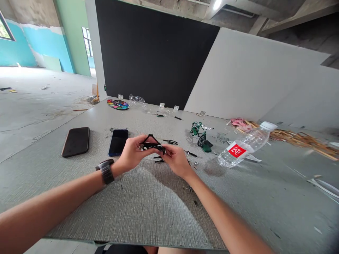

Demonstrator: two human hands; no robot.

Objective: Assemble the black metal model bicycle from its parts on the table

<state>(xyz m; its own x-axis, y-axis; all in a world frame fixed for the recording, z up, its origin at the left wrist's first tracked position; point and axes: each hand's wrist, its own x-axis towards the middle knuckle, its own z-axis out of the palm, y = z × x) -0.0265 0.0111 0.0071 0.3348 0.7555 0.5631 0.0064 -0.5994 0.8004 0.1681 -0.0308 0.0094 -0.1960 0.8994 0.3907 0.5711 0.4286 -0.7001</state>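
Left hand point(134, 150): thumb and fingers are closing narrowly on the left end of a small black model part point(152, 145). Right hand point(177, 160): thumb and fingertips are pinching the same part at its right end. The part is sitting between the two sets of fingers, raised off the table point(127, 215); a thin angled section is projecting on its far side, by the left fingertips. Finer detail is being hidden by the fingers; exact contact points cannot be told.

Loose pieces: a black fork-like piece point(171, 142) is lying just beyond the right fingertips. Other dark pieces point(159, 160) are showing in the gap between the hands, on the near side. A black-handled tool point(191, 153) is lying just right of the right fingers.

Farther right of the right fingers and beyond, a green model bicycle point(200, 132) is standing, with a small green piece point(206, 147) lying by its front wheel. A clear bottle point(245, 145) is leaning in view, well to the right.

Left of the left fingers, a blue-edged phone point(118, 142) is lying near, a black phone point(76, 141) farther out. A dark watch point(106, 171) is circling the left wrist.
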